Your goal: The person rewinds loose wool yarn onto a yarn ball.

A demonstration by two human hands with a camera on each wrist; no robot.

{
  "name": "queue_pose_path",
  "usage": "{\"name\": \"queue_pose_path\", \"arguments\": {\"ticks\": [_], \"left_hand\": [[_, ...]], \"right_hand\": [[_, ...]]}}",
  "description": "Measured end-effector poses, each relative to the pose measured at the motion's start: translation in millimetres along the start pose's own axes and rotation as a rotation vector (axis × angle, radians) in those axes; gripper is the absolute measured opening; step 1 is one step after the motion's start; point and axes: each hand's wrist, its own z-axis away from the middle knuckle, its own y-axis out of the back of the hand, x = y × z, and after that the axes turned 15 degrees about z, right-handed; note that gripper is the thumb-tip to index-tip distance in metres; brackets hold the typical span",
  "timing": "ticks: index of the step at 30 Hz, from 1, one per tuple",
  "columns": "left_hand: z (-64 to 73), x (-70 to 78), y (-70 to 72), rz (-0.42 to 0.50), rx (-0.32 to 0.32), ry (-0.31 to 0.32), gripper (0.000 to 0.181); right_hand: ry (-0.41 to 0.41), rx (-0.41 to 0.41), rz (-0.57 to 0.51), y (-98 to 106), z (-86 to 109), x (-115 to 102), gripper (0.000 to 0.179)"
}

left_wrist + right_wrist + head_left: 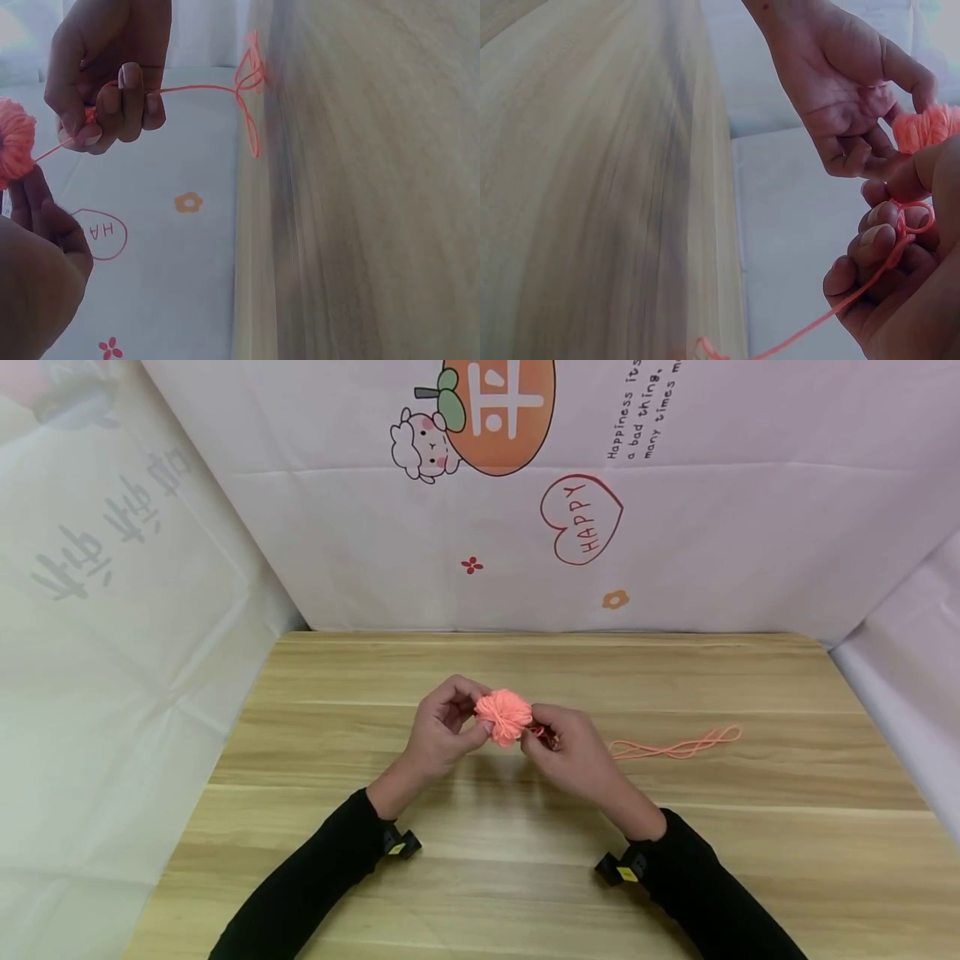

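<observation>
A round bundle of coral-pink yarn (504, 717), drawn in at its centre, is held above the table between both hands. My left hand (442, 727) pinches its left side between thumb and fingers. Close at its right, my right hand (573, 752) grips a gathered strand; in the right wrist view a small yarn loop (917, 217) pokes out between those curled fingers. The left wrist view shows a short taut strand running from the bundle to the right hand. From that hand the yarn tail (678, 749) trails onto the table at the right, lying in loose loops.
The wooden table (480, 877) spreads under both arms. Behind it hangs a white printed cloth (360, 552) reaching the table's back edge, and pale cloth (150, 693) also hangs at the left side. Each black sleeve carries a small wrist camera (621, 870).
</observation>
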Motion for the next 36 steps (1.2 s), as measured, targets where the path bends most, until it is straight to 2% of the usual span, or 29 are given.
{"name": "queue_pose_path", "arguments": {"ticks": [4, 10, 19, 30, 36], "left_hand": [[-1.5, 5.7, -3.2, -0.07, 0.057, -0.023, 0.025], [-5.2, 18.9, -13.3, -0.179, 0.099, -0.036, 0.023], [-5.6, 21.4, -17.9, -0.311, 0.15, -0.04, 0.024], [-3.4, 16.2, -16.0, -0.378, 0.09, -0.096, 0.024], [-3.3, 16.2, -17.5, -0.411, 0.054, -0.1, 0.025]], "right_hand": [[0.041, 0.008, 0.002, -2.6, -0.2, -1.0, 0.023], [0.084, 0.018, -0.016, -4.3, 0.3, -2.7, 0.025], [0.069, 0.011, -0.029, -3.7, 1.1, -3.6, 0.025], [0.047, 0.043, -0.033, -2.8, 3.8, -4.8, 0.027], [0.04, 0.043, -0.036, -1.2, 4.5, -4.9, 0.024]]}}
